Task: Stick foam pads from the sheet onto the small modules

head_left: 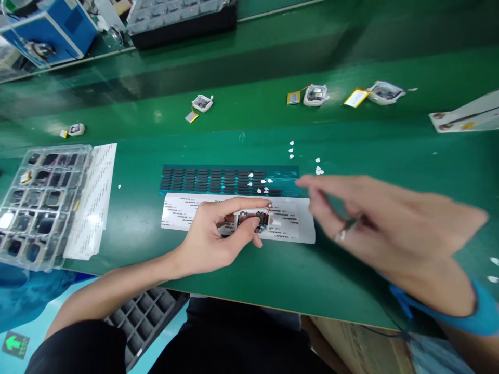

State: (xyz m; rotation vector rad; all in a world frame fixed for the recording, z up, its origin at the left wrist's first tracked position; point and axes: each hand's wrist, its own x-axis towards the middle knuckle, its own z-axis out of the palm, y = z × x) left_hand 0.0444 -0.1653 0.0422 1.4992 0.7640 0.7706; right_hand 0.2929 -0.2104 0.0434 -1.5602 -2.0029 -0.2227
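My left hand (220, 236) grips a small white watch housing (252, 220) between thumb and fingers, its open side showing a circuit board. Beneath it lies a printed white backing sheet (237, 215). Just behind is a blue-green strip sheet (230, 180) with rows of dark narrow pieces and several white dots on it. To the right of these sheets hovers my right hand (374, 223), smeared by motion, thumb and index finger pinched together. Whatever is between its fingertips cannot be made out. A blue wrist strap (460, 311) circles the right wrist.
Several white housings (315, 95) with small batteries (356, 97) attached stand along the back. At left, a clear compartment tray (47, 202) with watch parts overlaps white paper (93, 202). A blue box (50, 31) and black tray (183, 26) sit on the shelf. A white stand (468, 114) is at right.
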